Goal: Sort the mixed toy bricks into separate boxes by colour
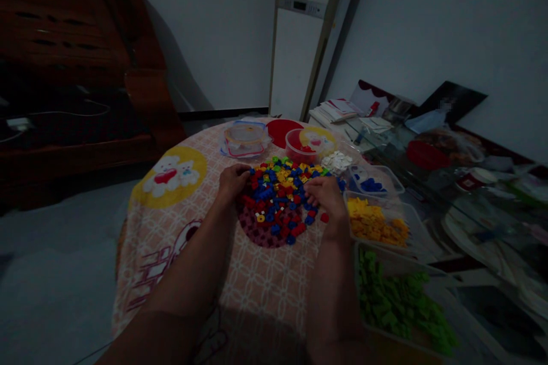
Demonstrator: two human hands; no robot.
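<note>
A heap of mixed toy building bricks (pixel 280 188) in red, blue, yellow and green is spread on the round table. At the heap's left edge is my left hand (pixel 233 181), its fingers bent together at the bricks. What they hold, if anything, is too small to make out. My right hand (pixel 325 194) is over the heap's right edge, thumb and fingers drawn into a pinch. Its fingertips are among blue and red bricks, and I cannot see what is between them. A single red brick (pixel 324 218) lies just below that hand.
Clear tubs line the right side, with green bricks (pixel 398 302), yellow bricks (pixel 374 221) and blue bricks (pixel 370 184). White bricks (pixel 337 162) lie behind. A round tub (pixel 295 145) holds red bricks. Stacked lidded containers (pixel 245 138) stand at the back. A cluttered glass table (pixel 432 199) adjoins.
</note>
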